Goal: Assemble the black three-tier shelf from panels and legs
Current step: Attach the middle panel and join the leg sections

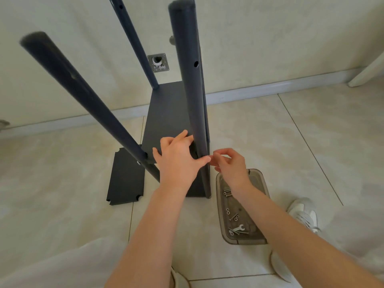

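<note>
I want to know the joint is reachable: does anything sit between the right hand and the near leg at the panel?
Only the left hand: its thumb crosses the front of the near leg at the panel, touching the pinched fingertips of the right hand. Nothing else visible intervenes.

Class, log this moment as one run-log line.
left hand: holds leg at shelf panel | right hand: pinching beside leg, item hidden | tray: bolts, wrench | spare panel: on floor

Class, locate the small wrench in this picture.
In the head view, the wrench lies in the near end of the clear plastic tray on the floor, right of the shelf.
</note>
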`<state>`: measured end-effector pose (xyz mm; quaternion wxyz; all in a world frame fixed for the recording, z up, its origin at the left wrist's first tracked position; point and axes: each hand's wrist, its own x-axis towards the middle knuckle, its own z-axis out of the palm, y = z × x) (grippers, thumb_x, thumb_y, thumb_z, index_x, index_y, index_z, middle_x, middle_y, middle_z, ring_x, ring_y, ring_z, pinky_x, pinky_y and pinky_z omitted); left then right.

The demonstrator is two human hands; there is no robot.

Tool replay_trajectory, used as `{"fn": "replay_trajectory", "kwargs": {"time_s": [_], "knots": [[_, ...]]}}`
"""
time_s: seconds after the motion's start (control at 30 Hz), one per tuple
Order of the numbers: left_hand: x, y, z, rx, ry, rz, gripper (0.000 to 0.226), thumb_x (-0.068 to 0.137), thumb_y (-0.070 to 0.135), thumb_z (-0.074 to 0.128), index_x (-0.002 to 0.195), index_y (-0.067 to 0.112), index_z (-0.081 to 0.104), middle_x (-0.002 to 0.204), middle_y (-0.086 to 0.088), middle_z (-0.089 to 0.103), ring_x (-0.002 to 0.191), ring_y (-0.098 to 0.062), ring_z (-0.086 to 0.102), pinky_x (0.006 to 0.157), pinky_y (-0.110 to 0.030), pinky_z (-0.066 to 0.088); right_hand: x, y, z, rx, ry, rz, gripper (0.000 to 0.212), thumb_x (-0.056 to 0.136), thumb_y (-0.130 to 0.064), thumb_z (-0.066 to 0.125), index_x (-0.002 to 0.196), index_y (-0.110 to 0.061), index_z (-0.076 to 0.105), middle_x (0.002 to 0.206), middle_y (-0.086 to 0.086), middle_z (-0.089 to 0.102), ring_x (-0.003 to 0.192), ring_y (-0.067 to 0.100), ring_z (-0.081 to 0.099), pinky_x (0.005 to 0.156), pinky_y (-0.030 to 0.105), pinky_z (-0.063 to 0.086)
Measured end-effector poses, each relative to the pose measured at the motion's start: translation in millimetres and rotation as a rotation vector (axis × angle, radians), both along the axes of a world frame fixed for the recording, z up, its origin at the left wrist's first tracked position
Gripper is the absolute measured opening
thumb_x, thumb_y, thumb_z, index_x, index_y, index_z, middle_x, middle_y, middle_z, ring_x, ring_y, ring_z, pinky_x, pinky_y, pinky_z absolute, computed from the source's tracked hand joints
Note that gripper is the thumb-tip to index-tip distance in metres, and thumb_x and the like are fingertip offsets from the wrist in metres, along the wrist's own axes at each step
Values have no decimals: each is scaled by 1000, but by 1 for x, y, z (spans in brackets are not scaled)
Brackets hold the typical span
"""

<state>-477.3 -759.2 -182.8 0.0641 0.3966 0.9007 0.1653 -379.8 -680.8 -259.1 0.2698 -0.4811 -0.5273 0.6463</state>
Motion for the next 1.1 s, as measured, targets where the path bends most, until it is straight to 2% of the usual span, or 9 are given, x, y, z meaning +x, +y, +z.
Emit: {"fn": "replay_trajectory", "kwargs": {"time_s": [0.1,0.17,0.3,0.4,0.53,0.63,0.73,0.83,1.1], "knots": [[-6,2,0,-143,-39,-28,80,81,66,69,150,36,40,167,4,22,154,-39,9,117,-69,7,-7,-5,2,67,-101,122,9,101,-16,54,106,-14,61,108,8,69,98,19,68,94,36,55],[-7,2,-2,-188,-29,-68,82,84,67,64,154,38,33,169,5,16,154,-43,2,115,-72,5,-12,-8,2,87,-139,173,10,102,-16,50,109,-15,58,114,11,66,103,23,65,97,40,54],[-12,-1,0,-156,-56,-76,78,83,61,70,150,37,40,165,5,27,153,-46,6,113,-76,5,-19,-12,2,106,-154,172,12,103,-16,49,111,-14,58,114,11,65,103,25,64,96,43,54],[-18,-5,5,-148,-92,-57,77,80,59,73,147,34,45,162,3,35,153,-45,9,113,-75,6,-25,-18,0,126,-158,145,10,102,-18,51,108,-17,59,109,6,65,99,22,64,94,40,55],[-34,-20,11,-130,-139,-9,76,79,56,75,145,29,49,158,0,42,153,-41,14,116,-73,9,-39,-26,-3,157,-182,153,7,101,-20,53,102,-24,59,101,-2,62,91,12,61,84,27,55],[-42,-31,20,-121,-170,17,74,81,55,74,146,29,50,150,-1,52,153,-37,21,118,-70,14,-48,-33,-2,166,-215,166,9,101,-20,54,98,-28,56,98,-6,60,87,10,59,67,13,45],[-43,-39,27,-109,-221,26,73,83,52,74,146,25,50,148,-3,55,151,-33,28,119,-63,24,-52,-38,-1,160,-227,146,5,100,-21,54,103,-26,56,99,-7,59,82,8,57,60,6,38],[-37,-45,29,-69,-274,12,71,83,47,77,146,30,51,149,0,54,150,-32,30,118,-63,27,-49,-42,-2,146,-228,136,5,101,-21,52,105,-24,53,97,-7,58,79,5,56,58,7,36],[-8,-54,21,-157,-198,-8,70,85,52,73,147,36,47,151,2,51,154,-28,21,119,-69,12,-24,-59,-5,126,-198,112,6,104,-18,47,99,-22,48,88,-8,55,78,6,56,59,13,40]]}}
